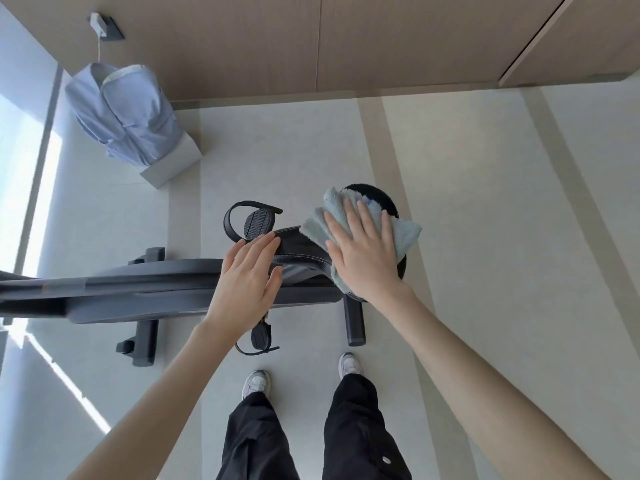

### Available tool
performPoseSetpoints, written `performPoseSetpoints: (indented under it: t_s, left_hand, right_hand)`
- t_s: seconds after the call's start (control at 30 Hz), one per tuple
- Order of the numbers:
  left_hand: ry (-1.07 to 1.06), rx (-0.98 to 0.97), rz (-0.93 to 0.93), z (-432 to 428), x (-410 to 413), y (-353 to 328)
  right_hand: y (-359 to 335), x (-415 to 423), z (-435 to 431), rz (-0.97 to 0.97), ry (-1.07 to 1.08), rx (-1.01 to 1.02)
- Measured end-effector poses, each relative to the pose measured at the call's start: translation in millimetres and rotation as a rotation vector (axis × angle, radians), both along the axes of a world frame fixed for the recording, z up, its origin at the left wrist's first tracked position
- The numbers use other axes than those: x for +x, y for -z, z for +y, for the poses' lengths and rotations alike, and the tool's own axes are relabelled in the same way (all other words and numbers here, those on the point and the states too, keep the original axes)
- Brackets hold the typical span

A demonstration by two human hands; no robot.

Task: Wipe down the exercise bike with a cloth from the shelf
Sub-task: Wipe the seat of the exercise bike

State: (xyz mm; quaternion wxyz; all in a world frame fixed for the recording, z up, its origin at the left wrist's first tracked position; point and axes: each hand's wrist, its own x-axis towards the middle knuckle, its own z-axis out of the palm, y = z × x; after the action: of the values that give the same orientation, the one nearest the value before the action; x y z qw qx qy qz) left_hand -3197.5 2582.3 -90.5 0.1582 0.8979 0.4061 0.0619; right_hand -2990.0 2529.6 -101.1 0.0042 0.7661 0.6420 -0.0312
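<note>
The exercise bike stands on the pale floor. Her right hand presses a light blue cloth flat on the saddle's rear edge; her left hand, fingers spread, rests on its nose.

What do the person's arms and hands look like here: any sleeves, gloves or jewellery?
Both forearms are bare as far as the frame shows, with no sleeves in view. The left hand and right hand are ungloved, with no rings, watch or bracelet visible. Fingernails look short and unpainted.
</note>
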Motion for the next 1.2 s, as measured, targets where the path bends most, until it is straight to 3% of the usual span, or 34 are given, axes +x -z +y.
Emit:
performPoseSetpoints:
  t_s: [0.3,0.73,1.2]
  left_hand:
    - [0.085,0.021,-0.027,-1.6,12.4,-4.6]
    - [0.065,0.035,-0.042,-4.8,17.7,-2.3]
    - [0.030,0.031,-0.001,-12.3,22.6,-1.6]
  right_hand:
    - [-0.6,14.1,-80.5,0.025,-0.019,0.029]
    - [4.0,37.6,65.3,0.124,0.162,-0.040]
    - [-0.5,2.4,-28.7,-0.055,0.007,0.156]
